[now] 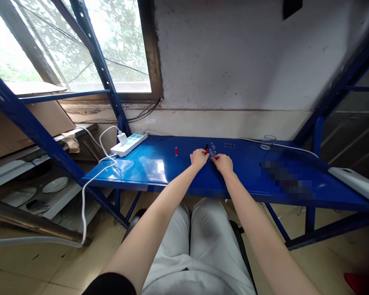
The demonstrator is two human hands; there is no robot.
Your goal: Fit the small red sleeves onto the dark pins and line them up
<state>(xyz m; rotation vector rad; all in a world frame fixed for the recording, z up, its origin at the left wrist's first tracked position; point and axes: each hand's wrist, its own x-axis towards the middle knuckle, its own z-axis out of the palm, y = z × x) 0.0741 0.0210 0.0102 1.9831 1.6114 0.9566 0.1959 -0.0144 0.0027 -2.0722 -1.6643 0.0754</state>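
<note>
My left hand [199, 157] is closed, its fingertips at a small red-and-black tube [207, 150] that stands up from the blue table [147, 174]. Just right of it is a little cluster of clear, bluish pieces [212, 148], too small to make out one by one. My right hand [223, 163] is closed in a pinch at the near side of this cluster; what lies between its fingertips is hidden. Off to the left, a small red tube [176, 151] with a pale lower end stands by itself. Several tiny pale pieces [229, 145] lie in rows behind my right hand.
A white power strip [129, 143] with a plugged-in charger sits at the table's left end, its cable hanging over the edge. Towards the back right stands a clear glass [268, 141]. A blurred dark patch [285, 179] and a white device [355, 184] are farther right.
</note>
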